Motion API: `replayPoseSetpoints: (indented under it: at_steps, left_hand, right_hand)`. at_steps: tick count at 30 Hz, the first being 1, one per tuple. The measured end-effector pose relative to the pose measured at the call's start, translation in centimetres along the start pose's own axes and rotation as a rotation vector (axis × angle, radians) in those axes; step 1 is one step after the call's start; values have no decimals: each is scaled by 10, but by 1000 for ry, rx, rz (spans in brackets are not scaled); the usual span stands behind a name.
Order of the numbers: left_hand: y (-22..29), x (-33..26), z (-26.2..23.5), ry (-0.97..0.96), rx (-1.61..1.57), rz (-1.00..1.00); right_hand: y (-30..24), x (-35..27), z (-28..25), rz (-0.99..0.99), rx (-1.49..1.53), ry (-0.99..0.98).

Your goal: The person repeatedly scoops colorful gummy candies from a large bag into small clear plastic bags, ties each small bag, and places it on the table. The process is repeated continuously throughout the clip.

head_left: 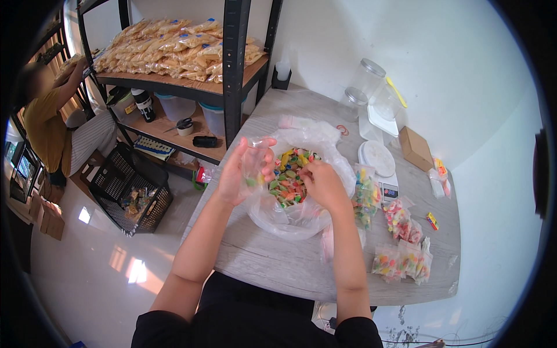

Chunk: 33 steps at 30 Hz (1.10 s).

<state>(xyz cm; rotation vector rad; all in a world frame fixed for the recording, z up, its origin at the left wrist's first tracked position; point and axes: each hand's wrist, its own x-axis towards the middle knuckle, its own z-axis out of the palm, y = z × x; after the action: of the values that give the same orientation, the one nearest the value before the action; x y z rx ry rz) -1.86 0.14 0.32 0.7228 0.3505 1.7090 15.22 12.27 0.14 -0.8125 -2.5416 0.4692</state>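
My left hand [233, 173] holds up a small clear plastic bag [253, 158] between thumb and fingers. A few coloured pieces show through near the bag's bottom. On the table, a large translucent plastic bag [272, 223] lies spread wide around a heap of small wrapped candies [288, 181] in green, orange, red and yellow. My right hand [324, 184] reaches over the right side of this heap, fingers drawn together and pointing down at the candies. What its fingertips pinch is hidden.
Right of the large bag are filled candy packets [400, 259], a white scale [387, 188] with a round lid [377, 158], a cardboard box [415, 149] and clear jars [370, 76]. At left stand a loaded shelf [174, 52], a black crate [130, 188] and a person [49, 127].
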Motion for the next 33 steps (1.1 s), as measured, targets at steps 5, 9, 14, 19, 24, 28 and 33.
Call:
replayPoseSetpoints:
  at_steps: [5,9,14,19,24,28,33]
  left_hand:
    - [-1,1,0,-2,13,-5]
    - [-1,1,-1,-6,7,-3]
    - [-2,1,0,10,8,-14]
    - [-4,1,1,-17,7,-34]
    - [-4,2,1,-26,-48,-40]
    - [-2,2,-1,-71,-239,-62]
    - [0,2,-4,-94,-236,-24]
  right_hand:
    - [0,1,-8,69,160,-67]
    - [1,4,-9,135,395,-153]
    - [3,10,-5,104,488,-129]
    - [7,2,-16,78,410,-167]
    - [7,-7,-11,-41,14,20]
    - [2,5,1,40,-44,-48]
    - [0,17,9,137,-260,-177]
